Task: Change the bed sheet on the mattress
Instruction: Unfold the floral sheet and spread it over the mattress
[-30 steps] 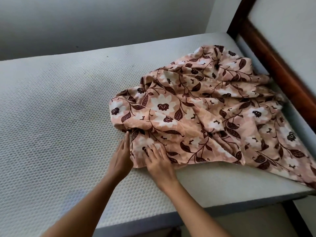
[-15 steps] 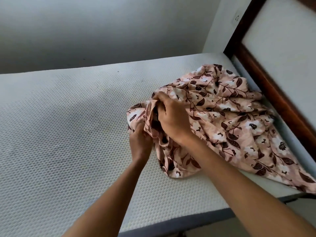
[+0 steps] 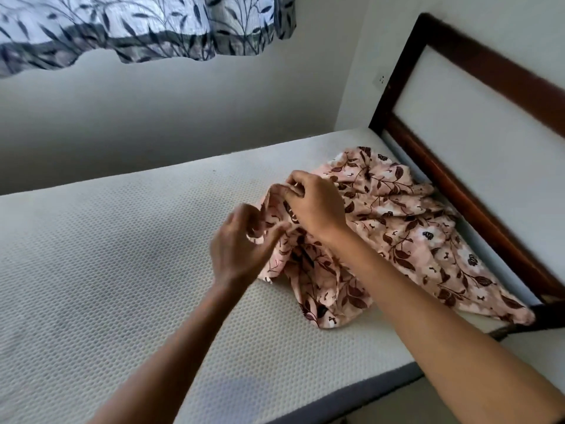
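A pink floral bed sheet [image 3: 406, 228] lies bunched on the right part of the bare white mattress [image 3: 107, 255], up against the headboard. My right hand [image 3: 315, 203] pinches a raised fold of the sheet at its left edge. Just below and left of it, my left hand [image 3: 241, 246] grips the same gathered edge with curled fingers. The fabric between my hands is lifted off the mattress; the remainder trails down to the bed's right corner.
A dark wooden headboard [image 3: 477, 191] with a white panel runs along the right. A grey wall stands behind the bed, with a leaf-patterned curtain [image 3: 137, 29] hanging at the top left. The mattress's near edge [image 3: 351, 396] crosses the bottom.
Both hands went from lying flat on the sheet's near edge to gathering it up and lifting it. The camera has tilted upward, bringing the curtain into view.
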A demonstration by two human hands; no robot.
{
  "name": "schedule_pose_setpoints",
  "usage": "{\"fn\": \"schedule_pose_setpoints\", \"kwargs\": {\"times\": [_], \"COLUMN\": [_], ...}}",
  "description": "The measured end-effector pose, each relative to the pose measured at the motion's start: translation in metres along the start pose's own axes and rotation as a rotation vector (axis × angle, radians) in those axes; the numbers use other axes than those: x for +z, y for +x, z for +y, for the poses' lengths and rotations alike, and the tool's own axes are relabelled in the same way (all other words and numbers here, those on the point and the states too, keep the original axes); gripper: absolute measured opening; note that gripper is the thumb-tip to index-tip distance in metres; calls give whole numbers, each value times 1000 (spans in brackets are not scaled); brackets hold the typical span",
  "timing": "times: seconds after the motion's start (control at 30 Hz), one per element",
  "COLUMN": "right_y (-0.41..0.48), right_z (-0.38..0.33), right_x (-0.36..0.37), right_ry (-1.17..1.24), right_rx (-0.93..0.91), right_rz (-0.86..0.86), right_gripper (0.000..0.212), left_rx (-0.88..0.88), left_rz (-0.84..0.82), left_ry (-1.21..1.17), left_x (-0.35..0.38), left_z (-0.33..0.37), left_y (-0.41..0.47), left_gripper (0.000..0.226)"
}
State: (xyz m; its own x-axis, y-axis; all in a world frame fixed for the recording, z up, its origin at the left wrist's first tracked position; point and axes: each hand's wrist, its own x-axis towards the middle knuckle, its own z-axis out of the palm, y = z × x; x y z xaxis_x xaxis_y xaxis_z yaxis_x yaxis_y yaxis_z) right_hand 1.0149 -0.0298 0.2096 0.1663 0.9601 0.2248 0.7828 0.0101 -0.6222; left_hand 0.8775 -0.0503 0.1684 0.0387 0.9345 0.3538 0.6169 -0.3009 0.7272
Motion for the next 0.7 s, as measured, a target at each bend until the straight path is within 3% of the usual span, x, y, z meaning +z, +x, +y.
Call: {"fn": "schedule_pose_setpoints", "kwargs": {"times": [0.1, 0.2, 0.33, 0.47, 0.53, 0.6, 0.7], "right_y": [5, 15, 17, 10, 1, -7, -6], "right_z": [-24, -44, -54, -50, -47, -45, -41], "right_x": [5, -3, -13, -19, -16, -11, -8], "right_ry": [128, 240, 316, 373, 304, 217, 140], "right_rx": [79, 123, 133, 179, 190, 185, 179], "right_rz": [-68, -109, -191, -323, -387, -368, -205], "right_gripper": [26, 27, 17, 46, 49, 38, 17], "left_rx": [-165, -343, -281, -263, -245, -301, -483], "left_rz": [46, 109, 106, 118, 107, 122, 228], "left_ry": [72, 38, -86, -237, -273, -319, -364], "left_x": [21, 28, 20, -4, -16, -28, -40], "left_z": [10, 11, 3, -3, -5, -8, -17], "left_y": [-28, -20, -1, 3, 2, 4, 12], "left_gripper": [67, 60, 23, 12, 13, 13, 10]}}
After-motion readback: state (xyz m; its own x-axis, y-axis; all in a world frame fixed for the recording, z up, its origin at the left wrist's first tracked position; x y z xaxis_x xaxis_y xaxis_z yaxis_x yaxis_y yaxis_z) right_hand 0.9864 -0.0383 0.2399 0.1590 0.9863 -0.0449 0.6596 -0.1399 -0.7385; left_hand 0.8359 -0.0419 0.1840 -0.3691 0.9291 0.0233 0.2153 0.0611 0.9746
